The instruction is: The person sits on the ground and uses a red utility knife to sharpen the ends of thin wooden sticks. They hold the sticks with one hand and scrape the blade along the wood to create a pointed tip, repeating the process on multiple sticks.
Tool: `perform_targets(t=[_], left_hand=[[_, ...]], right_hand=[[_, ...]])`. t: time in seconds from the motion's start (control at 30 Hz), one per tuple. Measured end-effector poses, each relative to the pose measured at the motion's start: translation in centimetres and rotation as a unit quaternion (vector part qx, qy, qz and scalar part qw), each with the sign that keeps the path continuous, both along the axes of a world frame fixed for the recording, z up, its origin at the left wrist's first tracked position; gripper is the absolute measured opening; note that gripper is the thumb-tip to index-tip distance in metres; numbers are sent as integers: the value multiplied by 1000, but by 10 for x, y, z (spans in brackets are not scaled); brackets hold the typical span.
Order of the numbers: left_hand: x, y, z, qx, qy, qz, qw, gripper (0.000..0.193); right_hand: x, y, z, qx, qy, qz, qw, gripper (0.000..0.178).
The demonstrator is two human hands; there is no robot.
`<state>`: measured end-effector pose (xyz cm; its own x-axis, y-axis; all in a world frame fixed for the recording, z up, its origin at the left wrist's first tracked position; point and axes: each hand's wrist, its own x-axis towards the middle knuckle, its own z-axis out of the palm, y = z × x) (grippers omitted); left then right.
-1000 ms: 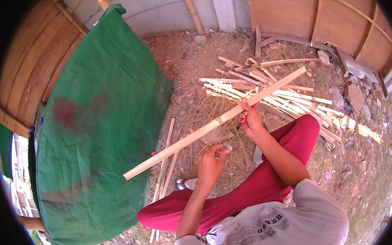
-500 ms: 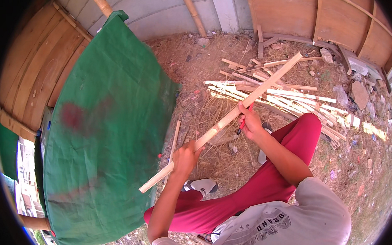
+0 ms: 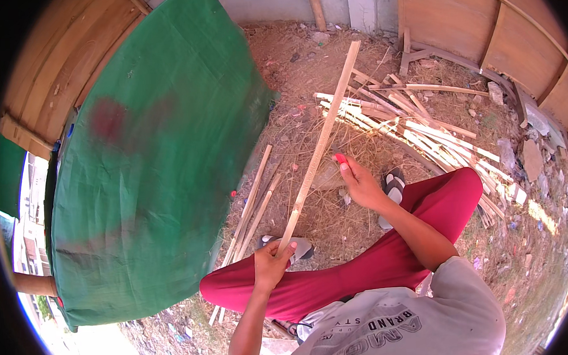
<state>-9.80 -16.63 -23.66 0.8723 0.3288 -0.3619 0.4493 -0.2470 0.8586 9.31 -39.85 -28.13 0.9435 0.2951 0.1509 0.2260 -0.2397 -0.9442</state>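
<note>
My left hand (image 3: 272, 267) grips the lower end of a long pale bamboo strip (image 3: 321, 143) above my left foot. The strip slants up and away, its far end free in the air. My right hand (image 3: 363, 185) is closed around a small red tool (image 3: 340, 158), apart from the strip and just right of it. Only the red end of that tool shows; its kind is hidden by my fingers. Both hands are above the ground in front of my crossed legs in dark red trousers (image 3: 341, 284).
A pile of bamboo strips (image 3: 423, 128) lies ahead to the right. Several more strips (image 3: 253, 201) lie by my left knee, beside a large green tarp (image 3: 161, 164). Wooden panels (image 3: 468, 20) stand behind. Dry straw, stones and litter cover the dirt ground.
My right hand has come off the bamboo strip, still holding the red tool. My left hand has moved down to the strip's near end, and the strip has swung steeper, its far end moving left.
</note>
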Motion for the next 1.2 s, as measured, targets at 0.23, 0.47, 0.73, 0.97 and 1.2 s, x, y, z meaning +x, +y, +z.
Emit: perform_targets(t=[0.23, 0.47, 0.73, 0.97, 1.2], left_hand=[[-12, -3, -41, -177, -3, 78, 981, 35], [-6, -16, -34, -110, 2, 72, 991, 35], [-1, -21, -40, -141, 16, 86, 986, 36], [5, -30, -31, -146, 29, 105, 983, 37], [0, -33, -32, -121, 36, 66, 990, 37]], right_hand=[[-15, 6, 4, -141, -201, 48, 968, 27], [-17, 6, -11, -191, -175, 110, 960, 27], [-27, 17, -4, -219, -180, 129, 950, 30], [-27, 16, -7, -152, -230, 115, 954, 32], [-26, 15, -12, -179, -252, 112, 945, 32]])
